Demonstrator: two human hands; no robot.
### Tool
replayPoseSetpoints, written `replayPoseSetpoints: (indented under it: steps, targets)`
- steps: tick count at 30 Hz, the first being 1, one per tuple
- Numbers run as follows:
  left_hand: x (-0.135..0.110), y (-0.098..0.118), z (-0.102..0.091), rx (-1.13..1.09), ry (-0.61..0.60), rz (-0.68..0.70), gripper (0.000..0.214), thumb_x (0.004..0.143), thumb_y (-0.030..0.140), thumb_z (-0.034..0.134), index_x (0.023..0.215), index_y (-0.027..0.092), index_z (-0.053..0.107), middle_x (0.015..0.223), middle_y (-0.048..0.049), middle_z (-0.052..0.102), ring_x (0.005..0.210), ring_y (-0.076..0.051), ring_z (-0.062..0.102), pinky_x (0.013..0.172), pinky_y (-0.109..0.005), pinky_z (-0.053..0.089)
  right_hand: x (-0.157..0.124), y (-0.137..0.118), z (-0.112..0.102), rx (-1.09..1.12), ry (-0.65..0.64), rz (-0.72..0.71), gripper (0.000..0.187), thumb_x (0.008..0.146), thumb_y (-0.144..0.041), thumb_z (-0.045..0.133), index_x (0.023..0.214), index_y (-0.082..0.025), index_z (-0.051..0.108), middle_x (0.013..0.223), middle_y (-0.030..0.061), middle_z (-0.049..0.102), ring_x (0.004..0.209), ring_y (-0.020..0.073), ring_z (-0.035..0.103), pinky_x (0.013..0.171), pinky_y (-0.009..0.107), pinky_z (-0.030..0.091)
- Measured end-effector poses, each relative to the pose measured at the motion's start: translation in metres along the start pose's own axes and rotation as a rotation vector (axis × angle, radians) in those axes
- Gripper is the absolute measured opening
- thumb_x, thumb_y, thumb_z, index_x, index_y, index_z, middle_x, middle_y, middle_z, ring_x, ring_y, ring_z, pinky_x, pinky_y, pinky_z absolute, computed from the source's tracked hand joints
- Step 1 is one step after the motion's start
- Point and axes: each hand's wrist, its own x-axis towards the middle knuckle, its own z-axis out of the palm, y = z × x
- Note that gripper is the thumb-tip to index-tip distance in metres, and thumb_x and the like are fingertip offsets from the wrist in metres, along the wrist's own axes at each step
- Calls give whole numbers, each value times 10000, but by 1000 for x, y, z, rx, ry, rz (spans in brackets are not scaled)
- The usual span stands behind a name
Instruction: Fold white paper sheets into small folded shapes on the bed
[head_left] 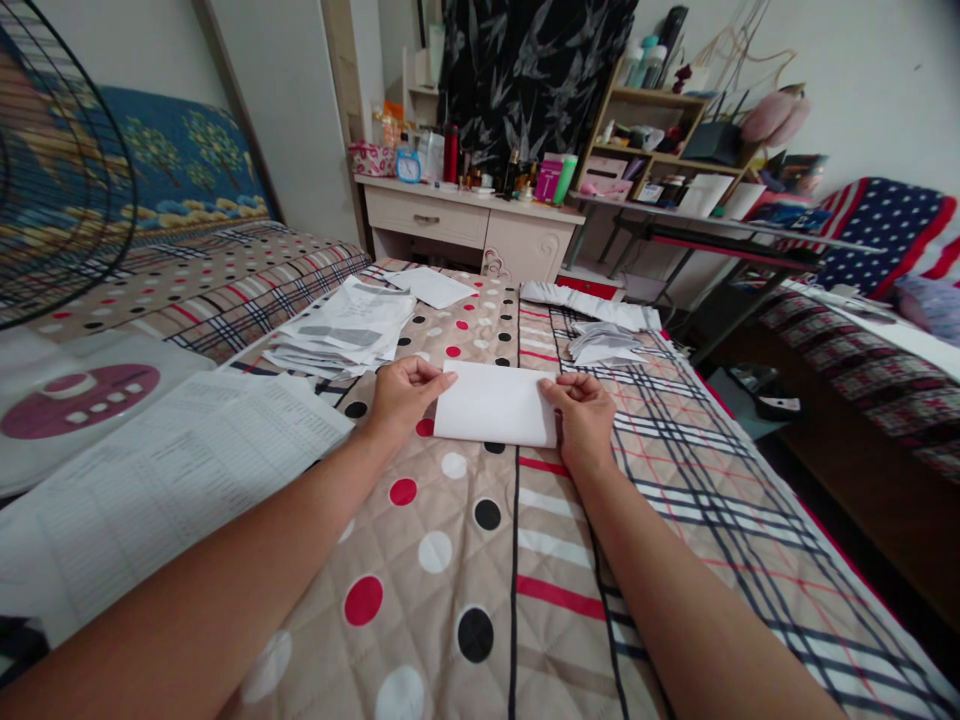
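Note:
A white sheet of paper [495, 405], which looks folded, is held between my two hands just above the patterned bedspread [450, 510]. My left hand [405, 400] pinches its upper left corner between thumb and fingers. At the upper right edge, my right hand [585, 412] grips it the same way, with the fingers curled behind. A pile of papers [349, 325] lies beyond my left hand, with a loose white sheet [433, 287] behind it. Past my right hand rest a small stack of paper pieces [606, 343] and a long folded white strip [589, 303].
Printed sheets [187, 480] and a white plastic bag [82, 400] lie at the left, below a fan [60, 160]. A cream dresser [427, 215] with bottles on top stands at the far end. To the right are a desk with shelves [652, 150] and the bed's edge.

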Motion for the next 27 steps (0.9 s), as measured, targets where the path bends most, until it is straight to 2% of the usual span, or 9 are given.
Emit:
replayPoseSetpoints:
  steps: [5, 11, 14, 17, 21, 27]
  targets:
    - [-1, 2, 0, -21, -8, -35, 319, 569, 328, 837, 701, 151, 607, 654, -8, 682, 576, -124, 612, 547, -218, 459, 1, 0, 0, -29, 5, -18, 332, 551, -281, 835, 758, -191, 591, 586, -45, 609, 504, 105, 529, 481, 223, 393]
    - [-1, 5, 0, -126, -32, -80, 449, 545, 279, 844, 870, 182, 550, 670, 10, 698, 571, -142, 638, 555, -230, 475, 1, 1, 0, -52, 10, -17, 332, 551, -285, 826, 761, -191, 586, 598, -37, 614, 515, 115, 538, 492, 232, 404]
    - [-2, 4, -2, -91, -38, -83, 461, 561, 287, 830, 906, 194, 540, 663, 12, 697, 565, -156, 638, 539, -240, 470, 0, 2, 0, -102, 11, -39, 326, 553, -288, 815, 759, -192, 581, 627, -30, 622, 535, 119, 548, 507, 240, 416]
    - [-2, 4, -3, 77, -23, -32, 404, 585, 273, 803, 891, 196, 552, 651, 8, 693, 566, -164, 633, 538, -246, 456, 1, 4, -1, -234, -6, -97, 290, 562, -281, 797, 724, -194, 573, 627, -29, 607, 539, 118, 539, 517, 246, 415]
    - [-3, 7, -2, 429, -46, 133, 272, 631, 195, 743, 845, 197, 576, 639, 6, 688, 564, -159, 624, 587, -264, 454, 7, 8, -5, -444, -64, -161, 235, 581, -273, 766, 697, -209, 572, 608, -23, 598, 524, 127, 522, 507, 257, 397]
    - [0, 4, 0, 663, -137, 282, 197, 696, 142, 690, 858, 210, 601, 668, 8, 682, 625, -167, 634, 636, -278, 463, 14, 11, -10, -640, -137, -190, 196, 557, -264, 756, 658, -225, 594, 588, -14, 617, 532, 144, 518, 503, 260, 365]
